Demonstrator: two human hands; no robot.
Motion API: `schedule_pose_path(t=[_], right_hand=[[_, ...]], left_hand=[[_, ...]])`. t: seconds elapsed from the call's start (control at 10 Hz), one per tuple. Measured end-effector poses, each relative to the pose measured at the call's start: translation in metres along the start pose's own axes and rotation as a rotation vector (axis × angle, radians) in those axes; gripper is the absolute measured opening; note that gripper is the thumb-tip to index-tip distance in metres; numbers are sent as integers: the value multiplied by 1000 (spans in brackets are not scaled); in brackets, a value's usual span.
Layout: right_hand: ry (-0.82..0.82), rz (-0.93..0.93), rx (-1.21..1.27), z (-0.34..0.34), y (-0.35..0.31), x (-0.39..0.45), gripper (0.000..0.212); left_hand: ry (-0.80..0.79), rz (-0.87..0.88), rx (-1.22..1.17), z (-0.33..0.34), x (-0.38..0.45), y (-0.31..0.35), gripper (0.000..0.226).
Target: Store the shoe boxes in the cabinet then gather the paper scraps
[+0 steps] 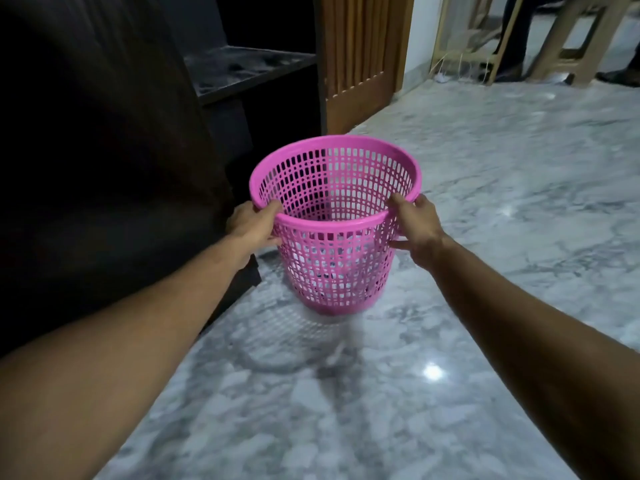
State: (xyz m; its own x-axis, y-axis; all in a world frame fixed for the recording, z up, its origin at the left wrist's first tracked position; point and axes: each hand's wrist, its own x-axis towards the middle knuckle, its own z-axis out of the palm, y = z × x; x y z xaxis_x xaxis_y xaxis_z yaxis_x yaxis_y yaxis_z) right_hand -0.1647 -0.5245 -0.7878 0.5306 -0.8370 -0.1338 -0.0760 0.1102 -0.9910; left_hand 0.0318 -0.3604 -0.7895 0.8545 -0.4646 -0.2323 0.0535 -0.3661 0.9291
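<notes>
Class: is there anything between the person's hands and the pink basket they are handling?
No. The left hand and right hand already grip the pink basket at opposite sides of its rim, with nothing visible between.

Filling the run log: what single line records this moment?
phase: basket handling | left hand: grips pink basket rim | right hand: grips rim | basket: upright beside dark cabinet

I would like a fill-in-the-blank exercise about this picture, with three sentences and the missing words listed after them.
1. Both hands grip the round perforated plastic basket, whose colour is ____.
2. The left hand and the right hand hold the basket at its ____.
3. The dark wooden cabinet stands on the person's ____ side, beside the grey marble floor.

Missing words: pink; rim; left
</notes>
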Motion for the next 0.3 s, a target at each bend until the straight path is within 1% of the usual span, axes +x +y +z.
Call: schedule_pose_path(t=[0.1,0.2,0.3], right_hand=[[-13,-4,15,8,5,0,17],[-15,23,57,6,15,0,24],[70,104,60,-4,13,0,58]], left_hand=[[-28,13,-4,-9,-5,-5,50],[-91,15,15,-12,-11,-10,62],[-80,-28,90,-26,-18,-5,66]])
